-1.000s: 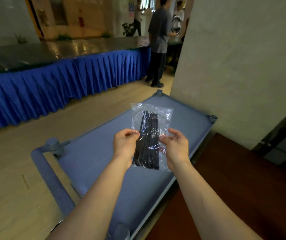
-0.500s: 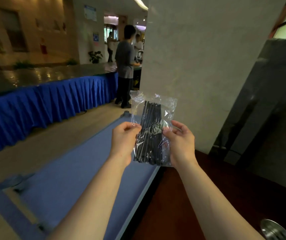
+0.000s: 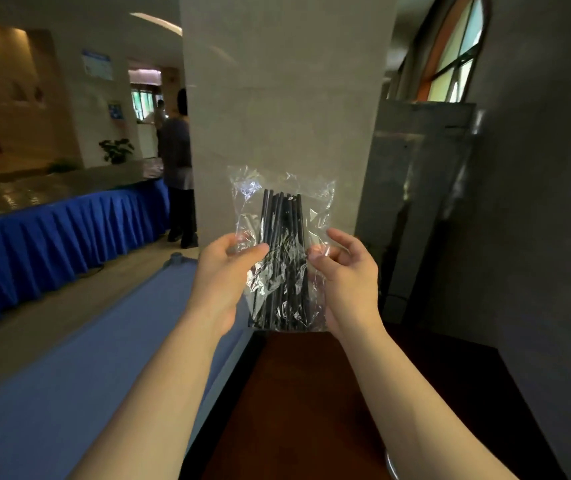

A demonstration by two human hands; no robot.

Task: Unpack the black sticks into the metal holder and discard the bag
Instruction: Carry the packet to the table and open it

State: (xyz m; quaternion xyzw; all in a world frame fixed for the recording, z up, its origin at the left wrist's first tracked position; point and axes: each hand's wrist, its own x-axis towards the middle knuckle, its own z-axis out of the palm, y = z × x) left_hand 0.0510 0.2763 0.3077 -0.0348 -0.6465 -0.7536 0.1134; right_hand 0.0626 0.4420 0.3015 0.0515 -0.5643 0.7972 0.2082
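Standing upright between both hands, the clear bag point(image 3: 278, 251) of black sticks point(image 3: 282, 258) is pinched at its left edge by the left hand point(image 3: 223, 271) and at its right edge by the right hand's point(image 3: 344, 275) fingertips, other fingers loosely curled.

Two bare forearms rise from the lower edge of the frame, one from the lower left and one from the lower right, narrowing toward the wrists near the middle. No sleeve, cuff or glove covers them as far as the frame shows. The left hand point(image 3: 223, 271) and the right hand point(image 3: 348, 284) are likewise uncovered, with no ring, watch or band to be seen. The fingernails look short and unpainted.
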